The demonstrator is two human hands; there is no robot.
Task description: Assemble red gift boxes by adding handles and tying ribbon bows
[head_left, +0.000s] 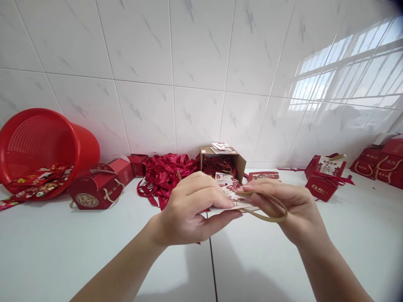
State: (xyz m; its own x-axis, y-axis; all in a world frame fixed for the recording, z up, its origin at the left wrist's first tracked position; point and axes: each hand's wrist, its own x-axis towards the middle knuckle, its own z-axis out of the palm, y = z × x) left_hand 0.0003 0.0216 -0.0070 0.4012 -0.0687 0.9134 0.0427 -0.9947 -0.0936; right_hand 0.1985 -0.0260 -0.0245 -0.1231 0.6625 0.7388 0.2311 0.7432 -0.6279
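Note:
Above the middle of the white table, my left hand [195, 209] pinches a flat red-and-white printed card [231, 193] between its thumb and fingers. From the right, my right hand [288, 205] has its fingers closed at the other end of the card. A tan ribbon loop [280, 216] hangs out on that side and curves past the right fingers and thumb. How the ribbon joins the card is hidden by my hands. Just behind lies an open cardboard box [241, 165] on its side, with red ribbon inside and printed cards [222, 147] on top.
A heap of red ribbon [170, 167] lies left of the cardboard box. Red gift boxes [94, 191] with rope handles stand left, beside a tipped red basket [86, 142] holding packets. A ribbon-tied red box [321, 186] and stacked red boxes [390, 163] are right. A tiled wall [141, 42] rises behind.

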